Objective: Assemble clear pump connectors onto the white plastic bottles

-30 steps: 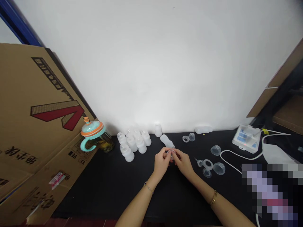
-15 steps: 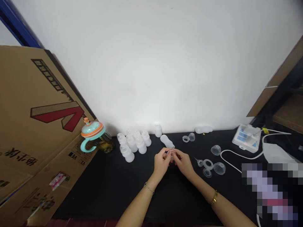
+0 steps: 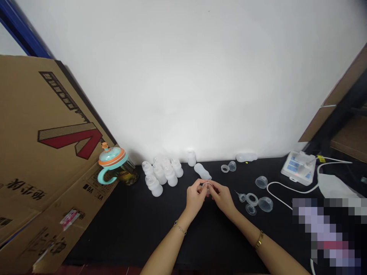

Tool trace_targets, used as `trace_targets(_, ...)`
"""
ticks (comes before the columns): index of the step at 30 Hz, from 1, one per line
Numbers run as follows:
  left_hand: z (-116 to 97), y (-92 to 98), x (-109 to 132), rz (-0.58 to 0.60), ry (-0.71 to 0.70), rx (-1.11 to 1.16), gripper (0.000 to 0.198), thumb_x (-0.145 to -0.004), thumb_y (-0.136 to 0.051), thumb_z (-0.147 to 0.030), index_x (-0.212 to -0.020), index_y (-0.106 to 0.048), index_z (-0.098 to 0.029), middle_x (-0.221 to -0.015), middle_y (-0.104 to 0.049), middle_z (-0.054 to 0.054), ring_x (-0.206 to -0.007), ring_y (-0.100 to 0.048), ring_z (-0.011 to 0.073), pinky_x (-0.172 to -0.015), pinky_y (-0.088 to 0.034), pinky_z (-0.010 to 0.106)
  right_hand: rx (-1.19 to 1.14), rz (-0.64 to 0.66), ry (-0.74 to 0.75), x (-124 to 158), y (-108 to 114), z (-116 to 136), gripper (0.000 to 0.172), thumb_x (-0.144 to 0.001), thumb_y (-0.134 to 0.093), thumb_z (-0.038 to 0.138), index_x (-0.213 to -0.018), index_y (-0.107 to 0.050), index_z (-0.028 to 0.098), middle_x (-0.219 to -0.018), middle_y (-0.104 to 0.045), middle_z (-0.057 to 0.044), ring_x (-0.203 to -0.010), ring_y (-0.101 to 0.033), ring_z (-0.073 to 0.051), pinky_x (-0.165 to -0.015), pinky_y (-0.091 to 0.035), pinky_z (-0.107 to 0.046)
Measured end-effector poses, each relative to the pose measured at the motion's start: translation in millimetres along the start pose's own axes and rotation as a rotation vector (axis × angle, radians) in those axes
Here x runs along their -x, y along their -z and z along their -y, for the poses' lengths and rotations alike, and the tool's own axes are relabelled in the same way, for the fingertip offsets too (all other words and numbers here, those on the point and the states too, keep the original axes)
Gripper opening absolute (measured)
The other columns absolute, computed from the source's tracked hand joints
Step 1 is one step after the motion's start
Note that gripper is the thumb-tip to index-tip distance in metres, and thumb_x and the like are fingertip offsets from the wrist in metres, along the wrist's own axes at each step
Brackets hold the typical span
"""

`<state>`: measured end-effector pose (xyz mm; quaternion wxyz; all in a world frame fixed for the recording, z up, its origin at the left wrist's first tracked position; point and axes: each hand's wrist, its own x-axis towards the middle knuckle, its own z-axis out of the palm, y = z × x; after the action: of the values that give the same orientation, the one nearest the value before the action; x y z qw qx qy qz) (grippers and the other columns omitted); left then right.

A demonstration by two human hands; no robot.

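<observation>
My left hand and my right hand meet over the middle of the table, fingers and thumbs pinched on a small pale bottle ring. My fingers cover most of it, so I cannot tell whether a nipple sits inside. Just beyond my fingertips a white baby bottle body lies on its side. To the right of my right hand are a loose ring, a silicone nipple, a clear round disc-like part and a clear dome cap.
Several capped bottles stand in a cluster at the left, with a teal-handled jug beyond. Another bottle body lies by the wall. A plastic box and a white cable are on the right; a cardboard box borders the left.
</observation>
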<state>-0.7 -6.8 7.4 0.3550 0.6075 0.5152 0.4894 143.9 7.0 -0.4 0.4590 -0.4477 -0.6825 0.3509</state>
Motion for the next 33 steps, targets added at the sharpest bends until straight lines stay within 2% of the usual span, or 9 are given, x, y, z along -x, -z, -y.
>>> trace_targets(9, 1.3, -0.9, -0.8, -0.042, 0.043, 0.012, 0.036, -0.096, -0.055, -0.05, -0.112, -0.067, -0.02, -0.06, -0.066, -0.003, -0.048, -0.058, 0.0131, -0.048, -0.041, 0.021, -0.071, -0.004, -0.067, 2.0, -3.3, 2.1, 0.042, -0.096, -0.051, 0.047, -0.122, -0.067, 0.018, -0.074, -0.068, -0.001, -0.054, -0.06, -0.016, -0.05, -0.045, -0.025)
trace_targets(15, 0.0, -0.2, -1.0, 0.021, 0.052, -0.081, 0.032, -0.097, -0.053, -0.049, -0.109, -0.068, -0.023, -0.065, -0.07, -0.002, -0.055, -0.065, 0.016, -0.053, -0.044, 0.023, -0.056, -0.024, -0.07, 1.2, -3.0, -2.3, 0.038, -0.096, -0.05, 0.046, -0.116, -0.069, 0.019, -0.073, -0.067, -0.001, -0.056, -0.062, -0.017, -0.053, -0.046, -0.026)
trace_targets(18, -0.8, 0.0, -0.3, 0.029, 0.046, -0.161, 0.029, -0.098, -0.052, -0.047, -0.106, -0.069, -0.025, -0.068, -0.072, -0.001, -0.064, -0.069, 0.0179, -0.059, -0.047, 0.025, -0.019, -0.031, -0.06, 0.6, -2.0, -4.1, 0.036, -0.095, -0.05, 0.043, -0.113, -0.071, 0.02, -0.075, -0.069, -0.002, -0.06, -0.064, -0.018, -0.055, -0.048, -0.027)
trace_targets(21, 0.6, 0.4, -0.9, 0.015, 0.043, -0.222, 0.026, -0.097, -0.054, -0.044, -0.102, -0.071, -0.025, -0.067, -0.071, -0.002, -0.063, -0.068, 0.0179, -0.063, -0.048, 0.026, 0.063, -0.034, -0.032, 0.7, -1.6, -3.7, 0.035, -0.094, -0.049, 0.039, -0.112, -0.073, 0.02, -0.077, -0.071, -0.003, -0.063, -0.063, -0.019, -0.06, -0.049, -0.028)
trace_targets(24, 3.3, 0.7, -2.1, 0.002, 0.051, -0.175, 0.024, -0.096, -0.055, -0.043, -0.099, -0.071, -0.025, -0.067, -0.071, -0.002, -0.063, -0.068, 0.0175, -0.061, -0.048, 0.026, 0.126, -0.05, -0.012, 0.7, -1.6, -2.5, 0.036, -0.093, -0.049, 0.037, -0.114, -0.073, 0.019, -0.083, -0.073, -0.004, -0.063, -0.062, -0.019, -0.062, -0.048, -0.029)
trace_targets(28, 5.3, -0.1, -2.4, -0.016, 0.051, -0.073, 0.026, -0.096, -0.054, -0.042, -0.108, -0.069, -0.025, -0.065, -0.069, -0.003, -0.06, -0.067, 0.0169, -0.057, -0.047, 0.024, 0.145, -0.036, -0.032, 0.4, -1.2, -2.4, 0.04, -0.094, -0.046, 0.038, -0.121, -0.069, 0.019, -0.085, -0.074, -0.004, -0.061, -0.063, -0.019, -0.061, -0.047, -0.029)
trace_targets(33, 4.7, -1.8, -0.6, 0.014, 0.047, -0.143, 0.023, -0.096, -0.054, -0.04, -0.105, -0.07, -0.026, -0.065, -0.071, -0.002, -0.063, -0.069, 0.0177, -0.059, -0.047, 0.024, 0.177, -0.021, -0.053, 0.4, 0.1, -3.5, 0.037, -0.091, -0.046, 0.032, -0.115, -0.072, 0.021, -0.093, -0.077, -0.006, -0.074, -0.068, -0.022, -0.071, -0.05, -0.032)
